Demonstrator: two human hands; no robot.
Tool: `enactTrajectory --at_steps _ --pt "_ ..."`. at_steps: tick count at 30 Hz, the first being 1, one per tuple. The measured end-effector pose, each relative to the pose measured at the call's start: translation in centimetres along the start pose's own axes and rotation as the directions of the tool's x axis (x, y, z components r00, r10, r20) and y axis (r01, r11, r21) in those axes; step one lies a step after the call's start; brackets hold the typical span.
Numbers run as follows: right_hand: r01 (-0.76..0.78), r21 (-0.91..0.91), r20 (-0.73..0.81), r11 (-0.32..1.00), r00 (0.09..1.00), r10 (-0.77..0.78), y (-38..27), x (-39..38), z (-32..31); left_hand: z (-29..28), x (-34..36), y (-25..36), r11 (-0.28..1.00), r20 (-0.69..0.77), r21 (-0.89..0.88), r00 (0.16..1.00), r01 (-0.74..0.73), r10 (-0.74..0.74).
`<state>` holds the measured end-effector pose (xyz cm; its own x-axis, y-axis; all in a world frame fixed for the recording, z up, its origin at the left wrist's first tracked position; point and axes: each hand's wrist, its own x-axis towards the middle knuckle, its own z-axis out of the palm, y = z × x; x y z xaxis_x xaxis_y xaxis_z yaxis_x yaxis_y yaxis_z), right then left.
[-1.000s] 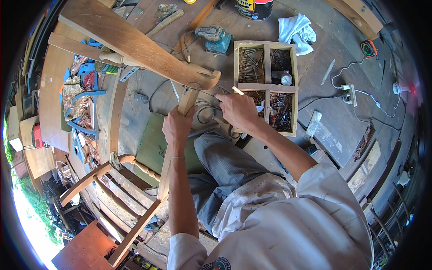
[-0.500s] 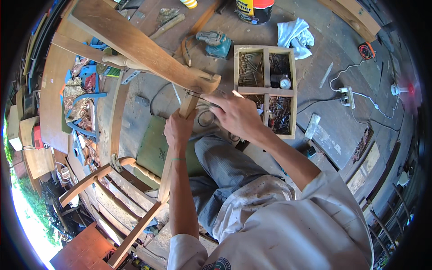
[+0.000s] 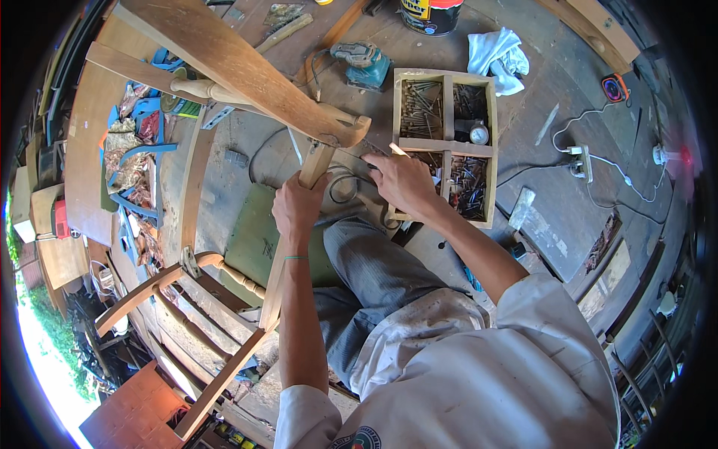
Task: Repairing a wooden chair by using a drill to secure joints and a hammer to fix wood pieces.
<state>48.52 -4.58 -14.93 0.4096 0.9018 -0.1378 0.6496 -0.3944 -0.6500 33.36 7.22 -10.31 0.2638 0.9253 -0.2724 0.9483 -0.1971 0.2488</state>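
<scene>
My left hand (image 3: 297, 206) is wrapped round a narrow wooden rail (image 3: 319, 159) of a chair frame, just below where it meets a broad, curved wooden piece (image 3: 247, 82). To the right, my right hand (image 3: 404, 183) is closed on a thin tool (image 3: 368, 159). One slim dark part of it points toward the joint, and a pale end sticks up past the fingers. My fingers hide most of the tool, so its kind is unclear. Turned spindles (image 3: 243, 280) and more rails of the frame extend at the lower left.
A divided wooden box (image 3: 493, 172) of nails and screws stands right of my right hand. Beyond lie a teal power sander (image 3: 366, 67), a white cloth (image 3: 499, 60) and a bucket (image 3: 431, 16). Cords and a power strip (image 3: 580, 163) lie at right, blue-edged scraps (image 3: 142, 172) at left.
My right hand has drawn away from the joint, to the right and slightly down, with the thin tool. My left hand keeps its grip on the rail. The view has shifted slightly.
</scene>
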Motion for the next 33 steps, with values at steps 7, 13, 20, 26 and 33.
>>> enactTrajectory --at_steps 7,13,20,26,33 --pt "0.071 -0.133 0.064 0.989 0.996 -0.062 -1.5 0.9 -1.5 0.2 0.1 0.1 1.000 -0.003 0.003 1.000 -0.011 0.011" --pt "0.273 0.013 -0.233 0.962 0.936 -0.263 -5.7 -1.1 -5.3 0.2 0.1 -0.4 0.999 -0.024 0.035 0.999 -0.030 0.031" --pt "0.074 0.032 -0.187 0.997 0.980 -0.066 2.2 -7.6 -2.2 0.3 0.1 -0.3 1.000 -0.003 0.011 1.000 -0.025 0.025" --pt "-0.116 0.039 -0.034 0.993 0.993 0.117 8.3 -18.2 3.4 1.0 0.5 -1.3 0.996 -0.047 0.009 0.995 -0.092 0.092" --pt "-0.195 0.015 0.180 0.981 0.965 0.189 12.2 -21.8 6.3 0.9 -3.3 -6.9 0.917 -0.284 -0.146 0.904 -0.371 0.320"
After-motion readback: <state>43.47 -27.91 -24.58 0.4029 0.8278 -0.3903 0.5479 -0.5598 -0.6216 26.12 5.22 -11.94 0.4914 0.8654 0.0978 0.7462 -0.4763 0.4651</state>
